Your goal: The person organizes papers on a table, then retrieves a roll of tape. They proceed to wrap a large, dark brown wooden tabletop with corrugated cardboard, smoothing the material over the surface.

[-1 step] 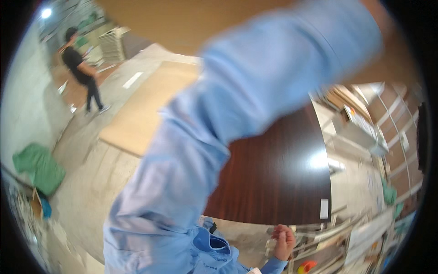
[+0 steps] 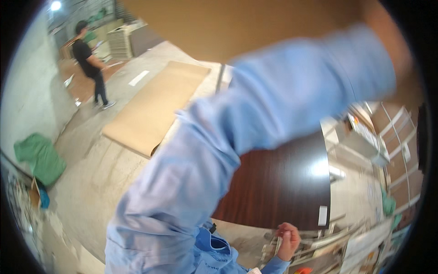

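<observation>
My left arm, in a light blue sleeve, stretches across the view to the upper right. My left hand (image 2: 388,43) is blurred there against a large plain brown sheet (image 2: 191,29), which looks like cardboard and fills the top. Its fingers cannot be made out. Below the sleeve lies a dark reddish-brown wood-grain panel (image 2: 278,187) with a glossy surface and a small white label (image 2: 322,215) near its corner. My right hand (image 2: 288,241) is just off the panel's near edge, fingers curled in; whatever they may hold is hidden.
A flat tan sheet (image 2: 157,107) lies on the floor at left. Beyond it stands a person in black (image 2: 89,61), near stacked slatted pieces (image 2: 119,43). A green sack (image 2: 40,157) slumps by the left wall. Wooden strips (image 2: 319,246) clutter the lower right; a long carton (image 2: 367,137) lies farther right.
The brown sheet's lower left edge has shifted right, showing more of the tan sheet and floor. My left sleeve sits slightly farther right and lower. The right hand looks much the same.
</observation>
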`<state>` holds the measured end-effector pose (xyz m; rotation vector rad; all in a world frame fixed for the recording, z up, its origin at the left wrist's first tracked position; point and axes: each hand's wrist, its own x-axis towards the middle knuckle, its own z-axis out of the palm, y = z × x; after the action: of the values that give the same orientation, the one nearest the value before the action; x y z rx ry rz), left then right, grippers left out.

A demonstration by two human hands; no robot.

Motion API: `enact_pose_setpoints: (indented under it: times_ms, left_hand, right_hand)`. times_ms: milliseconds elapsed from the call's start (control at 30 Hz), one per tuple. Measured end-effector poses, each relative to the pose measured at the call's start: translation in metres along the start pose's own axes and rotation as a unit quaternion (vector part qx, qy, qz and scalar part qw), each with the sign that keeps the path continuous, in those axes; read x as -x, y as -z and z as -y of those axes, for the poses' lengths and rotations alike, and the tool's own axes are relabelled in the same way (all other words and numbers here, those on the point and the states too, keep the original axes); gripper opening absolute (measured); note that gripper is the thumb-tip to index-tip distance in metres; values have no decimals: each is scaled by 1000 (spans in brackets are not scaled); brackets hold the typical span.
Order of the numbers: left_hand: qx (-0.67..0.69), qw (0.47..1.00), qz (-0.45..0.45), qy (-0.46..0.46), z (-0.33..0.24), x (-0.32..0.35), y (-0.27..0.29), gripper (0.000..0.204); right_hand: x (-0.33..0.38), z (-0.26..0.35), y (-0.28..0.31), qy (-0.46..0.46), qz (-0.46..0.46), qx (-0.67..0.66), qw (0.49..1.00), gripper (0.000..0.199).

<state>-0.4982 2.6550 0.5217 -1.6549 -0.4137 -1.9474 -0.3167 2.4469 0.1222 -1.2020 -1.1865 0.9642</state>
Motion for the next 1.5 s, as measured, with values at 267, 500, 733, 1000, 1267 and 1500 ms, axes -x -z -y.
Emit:
enact_pose_setpoints:
  times_ms: [267,500,733,1000,1267,1500]
  left_hand:
    - [-533,577,324,-527,-207,182,-123,43]
    - [-668,248,34,-701,-400,336,-150,41]
    - [-552,-378,-368,-646,-428,418,-112,40]
    - [-454,-414,-316,-722,-376,408,-6,38]
    - [-519,-337,-417,-665,-378,440,-27,27]
    - [-576,-149,-241,-767,-383,524,34,42]
  right_hand:
    - [-73,84,80,241,31,-199,949,90]
    - [-53,59,248,88,-178,-400,895,78]
    - [-56,-12,299,-74,-185,-312,929,47]
    - [-33,-18,295,-30,-265,-240,933,44]
    - [-5,-56,260,-201,-246,-309,897,41]
    - [-34,-81,461,-150,-341,-282,884,42]
